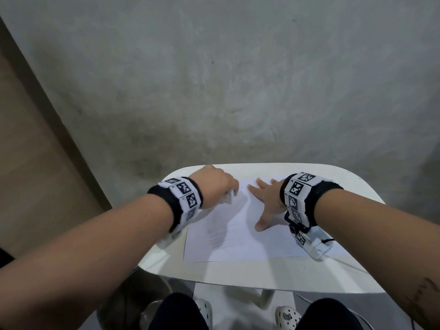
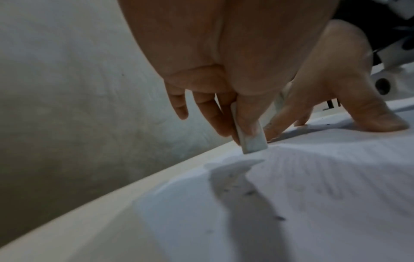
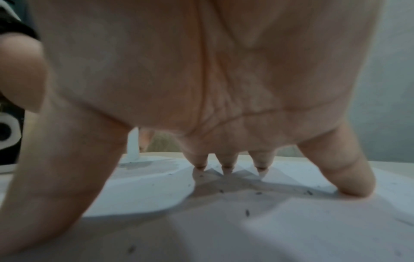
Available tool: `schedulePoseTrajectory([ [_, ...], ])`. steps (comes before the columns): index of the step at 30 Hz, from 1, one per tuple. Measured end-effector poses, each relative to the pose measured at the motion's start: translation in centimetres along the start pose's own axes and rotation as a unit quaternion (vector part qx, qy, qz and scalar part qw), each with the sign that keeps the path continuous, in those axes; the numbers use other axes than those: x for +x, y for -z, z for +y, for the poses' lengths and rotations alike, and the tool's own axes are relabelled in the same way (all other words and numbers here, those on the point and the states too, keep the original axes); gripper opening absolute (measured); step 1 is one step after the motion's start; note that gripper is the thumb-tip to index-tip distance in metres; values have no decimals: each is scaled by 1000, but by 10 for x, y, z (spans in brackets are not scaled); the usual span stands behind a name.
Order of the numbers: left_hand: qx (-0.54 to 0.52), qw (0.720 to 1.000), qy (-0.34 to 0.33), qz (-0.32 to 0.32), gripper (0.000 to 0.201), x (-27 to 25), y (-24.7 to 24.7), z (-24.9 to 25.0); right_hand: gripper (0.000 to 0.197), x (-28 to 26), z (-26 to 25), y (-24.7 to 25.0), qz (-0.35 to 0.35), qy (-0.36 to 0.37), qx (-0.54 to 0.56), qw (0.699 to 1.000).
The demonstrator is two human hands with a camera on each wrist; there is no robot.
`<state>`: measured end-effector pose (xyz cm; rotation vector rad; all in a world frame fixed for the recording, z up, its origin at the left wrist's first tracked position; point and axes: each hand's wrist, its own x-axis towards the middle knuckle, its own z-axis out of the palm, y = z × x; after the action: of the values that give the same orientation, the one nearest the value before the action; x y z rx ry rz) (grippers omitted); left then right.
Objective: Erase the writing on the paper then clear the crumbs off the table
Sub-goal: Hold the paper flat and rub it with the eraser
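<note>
A white sheet of paper (image 1: 240, 236) lies on the small white table (image 1: 238, 275). My left hand (image 1: 214, 184) pinches a white eraser (image 2: 251, 140) between thumb and fingers, its end pressed on the paper (image 2: 313, 186) near the far left corner. My right hand (image 1: 266, 198) is spread flat, its fingertips (image 3: 227, 169) and thumb pressing the paper (image 3: 268, 230) down. Small dark eraser crumbs (image 3: 247, 212) are scattered over the sheet, crumbs (image 2: 280, 218) also lying near the eraser. Faint grey smudges of writing show on the left half of the sheet.
The table stands against a grey concrete wall (image 1: 238, 79). Below its near edge I see my knees and white shoes (image 1: 285, 315). A white wrist camera unit (image 1: 316, 246) with a cable rests on the table at the right. A wooden panel (image 1: 28, 163) runs along the left.
</note>
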<state>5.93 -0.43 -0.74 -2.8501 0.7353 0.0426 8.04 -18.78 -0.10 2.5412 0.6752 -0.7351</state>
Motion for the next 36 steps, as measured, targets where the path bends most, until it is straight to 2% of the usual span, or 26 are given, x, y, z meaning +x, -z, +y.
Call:
schedulePoseTrajectory([
  [4,-27,999,-28,1,13,-9,-14,-6,116,1,3,1,-4,4,5,1000],
  [8,-5,992,-22,-123,14,-25,-4,-24,116,5,2,-2,4,3,5,1000],
  [9,5,991,-19,-132,15,-23,1,-23,116,5,1,-2,4,2,4,1000],
  [14,33,999,-33,-18,24,13,11,7,116,3,1,0,-1,0,2,1000],
  [18,23,999,-39,29,16,9,-10,6,115,2,2,0,2,6,0,1000],
  [21,-13,998,-51,-16,13,-9,-9,-8,116,4,2,-2,9,5,6,1000],
  [24,27,997,-43,-66,16,-9,5,-13,116,6,3,-2,4,7,9,1000],
  [28,31,999,-27,-12,22,18,14,12,115,5,3,-3,22,15,15,1000],
  [33,13,999,-39,-1,16,12,1,11,113,3,4,-6,39,19,7,999],
  [34,2,999,-42,-17,16,5,2,7,115,4,4,-6,35,17,4,999],
  [36,-11,995,-29,-94,19,-8,9,0,117,7,4,-8,28,15,5,999],
])
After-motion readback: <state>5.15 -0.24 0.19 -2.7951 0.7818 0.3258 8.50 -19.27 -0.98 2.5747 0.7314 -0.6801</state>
